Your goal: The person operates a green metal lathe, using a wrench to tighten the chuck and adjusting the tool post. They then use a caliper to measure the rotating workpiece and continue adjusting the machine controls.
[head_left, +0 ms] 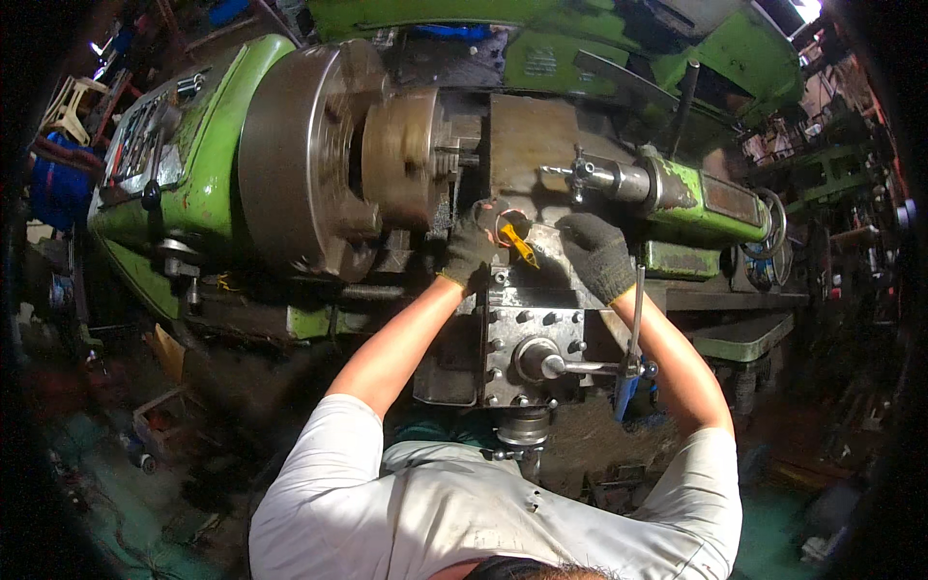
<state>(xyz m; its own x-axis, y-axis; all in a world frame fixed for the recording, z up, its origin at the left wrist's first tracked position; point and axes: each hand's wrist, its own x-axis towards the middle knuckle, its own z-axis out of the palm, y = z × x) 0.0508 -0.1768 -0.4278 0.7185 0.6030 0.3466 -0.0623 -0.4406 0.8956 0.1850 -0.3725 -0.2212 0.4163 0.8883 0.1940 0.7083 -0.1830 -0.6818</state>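
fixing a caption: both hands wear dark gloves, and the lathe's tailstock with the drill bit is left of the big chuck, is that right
Not quite: in the head view, the tailstock with the drill bit is right of the big chuck, not left. The rest stands: left hand and right hand are both dark-gloved.

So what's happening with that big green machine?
Someone in a white shirt is working at a metal lathe. Their gloved left hand is right by a small yellow thing, but I can't tell if it's being held. The gloved right hand is curled just across from it, below a drill bit that points left. On the left, a round metal piece sits at the big chuck. The piece looks blurry, so it's probably spinning.
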